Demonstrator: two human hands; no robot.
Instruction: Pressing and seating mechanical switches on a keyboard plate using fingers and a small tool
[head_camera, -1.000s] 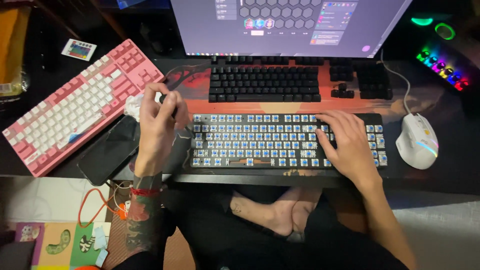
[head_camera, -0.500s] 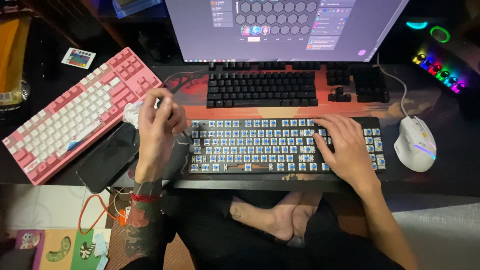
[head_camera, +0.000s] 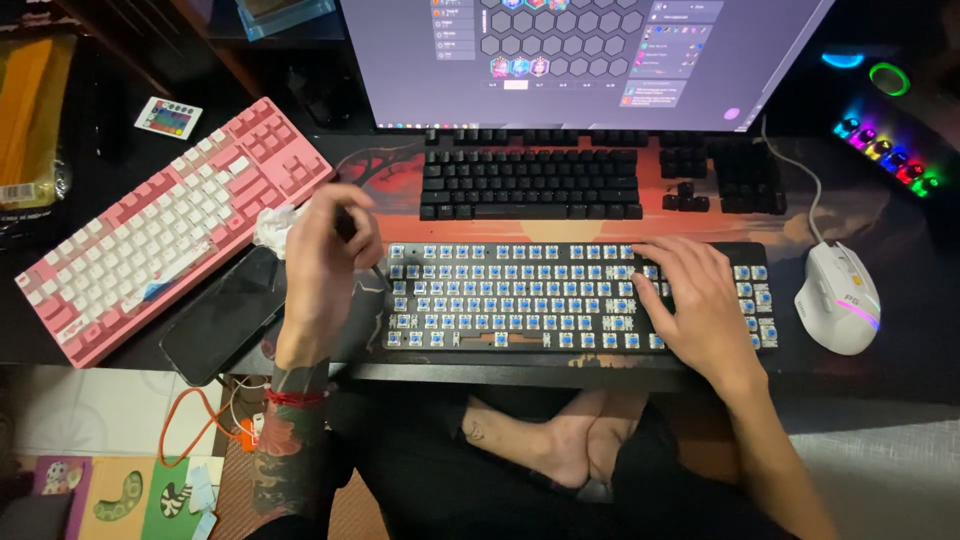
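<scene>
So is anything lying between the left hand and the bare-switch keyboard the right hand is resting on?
Nothing visible does. The left hand hangs right at the left edge of the keyboard without keycaps, with no object between them. The crumpled tissue and black phone lie on its far side. The right hand rests on the keyboard's right part.

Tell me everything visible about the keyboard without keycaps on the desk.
The bare keyboard is a black frame with rows of blue-stemmed switches exposed, no keycaps fitted. It lies flat at the desk's front edge, before a black keyboard. The right hand rests flat on its right part; the left hand hovers at its left end.
</scene>
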